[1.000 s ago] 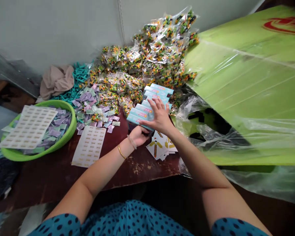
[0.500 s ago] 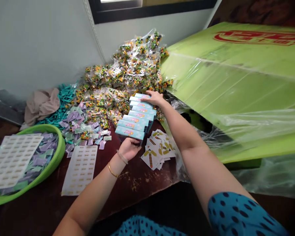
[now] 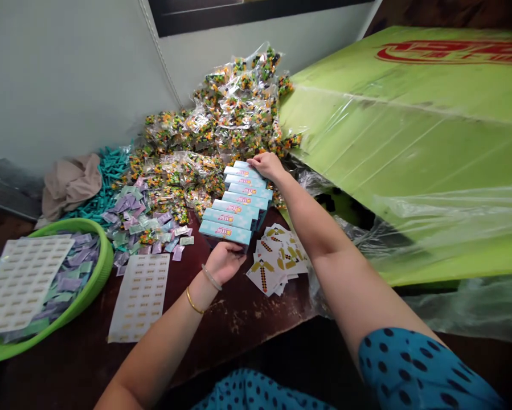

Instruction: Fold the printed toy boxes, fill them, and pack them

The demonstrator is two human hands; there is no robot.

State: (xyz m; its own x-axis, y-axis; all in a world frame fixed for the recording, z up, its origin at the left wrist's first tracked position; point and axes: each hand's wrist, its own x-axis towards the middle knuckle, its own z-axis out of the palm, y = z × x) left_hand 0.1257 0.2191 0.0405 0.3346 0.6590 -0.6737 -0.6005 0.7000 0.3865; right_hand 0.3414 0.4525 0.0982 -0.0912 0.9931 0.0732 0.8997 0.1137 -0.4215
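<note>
I keep my left hand point(image 3: 225, 261) bracing the near end of the row of blue boxes point(image 3: 237, 200) while my right hand point(image 3: 267, 166), fingers curled, presses its far end toward the table's near edge, squeezing evenly so none buckle.

Nothing readable with certainty. On the top face of each light blue box point(image 3: 225, 230), in the row running from the near middle of the table point(image 3: 247, 307) toward its far edge, a small orange and pink logo, too small and blurred to spell out. On the big green carton point(image 3: 409, 142) at the right edge of the table, under clear plastic film, large red lettering near its far right corner, cut off by the frame and not legible. On the white sticker sheets point(image 3: 140, 296), rows of small gold labels, their print too fine to read. On the cards point(image 3: 277, 259), only yellow and black patterns, no words.
</note>
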